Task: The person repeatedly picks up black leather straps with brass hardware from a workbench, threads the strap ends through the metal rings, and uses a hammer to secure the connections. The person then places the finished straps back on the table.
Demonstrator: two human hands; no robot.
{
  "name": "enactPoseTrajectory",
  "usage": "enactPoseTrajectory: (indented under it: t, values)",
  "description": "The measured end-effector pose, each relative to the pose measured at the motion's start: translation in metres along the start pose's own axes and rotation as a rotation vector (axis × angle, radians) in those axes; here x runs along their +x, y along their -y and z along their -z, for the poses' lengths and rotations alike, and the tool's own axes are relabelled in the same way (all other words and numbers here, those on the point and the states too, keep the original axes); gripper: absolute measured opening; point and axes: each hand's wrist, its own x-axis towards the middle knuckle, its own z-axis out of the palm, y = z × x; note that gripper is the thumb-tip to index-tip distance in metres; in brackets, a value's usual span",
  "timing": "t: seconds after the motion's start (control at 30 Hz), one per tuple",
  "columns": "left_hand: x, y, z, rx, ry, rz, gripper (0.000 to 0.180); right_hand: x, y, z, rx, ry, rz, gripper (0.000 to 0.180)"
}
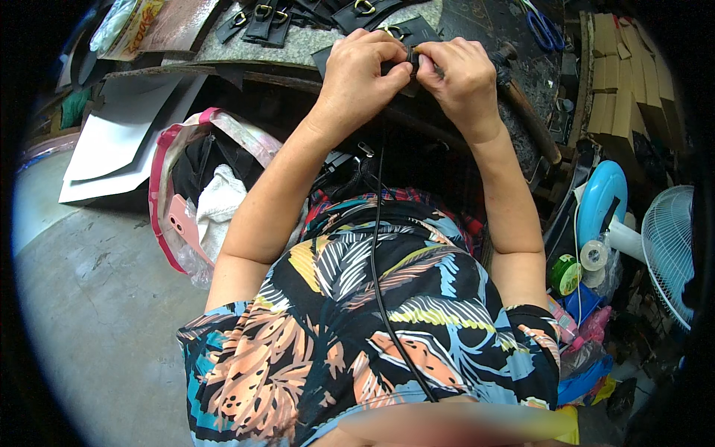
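Left hand (363, 65) and right hand (463, 73) tight on a mostly hidden dark piece (412, 58), perhaps leather.

This is a small workshop for strap or leather-like goods — a lived-in, cluttered one. Black straps (264, 24) with gold-coloured buckles lie in a heap on a speckled stone slab (214, 51) set on the scuffed dark worktop (477, 16). A wooden-handled hammer (535, 123) and blue-handled scissors (549, 33) lie on its right side. Cardboard pieces (614, 78) are stacked beyond, tape rolls (593, 255) sit near a fan (668, 249), and the floor (112, 298) is bare grey concrete — stained in places.
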Motion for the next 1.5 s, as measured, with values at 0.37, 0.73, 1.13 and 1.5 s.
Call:
enactPoseTrajectory:
  t: [0.37,0.73,1.13,1.5]
  values:
    - [-0.001,0.002,0.003,0.006,0.034,-0.007,0.019,0.000,-0.008,0.011,0.287,0.077,-0.061,0.025]
    - [-0.004,-0.005,0.009,-0.059,0.026,0.053,0.017,-0.008,0.005,-0.011,0.820,-0.008,-0.636,0.012]
    - [-0.008,-0.004,0.006,-0.012,-0.028,-0.092,0.023,0.001,-0.017,0.009,1.002,0.297,-0.742,0.021]
    - [-0.016,-0.007,-0.001,0.155,-0.070,-0.152,0.034,0.012,-0.042,0.015,0.823,0.538,-0.697,0.017]
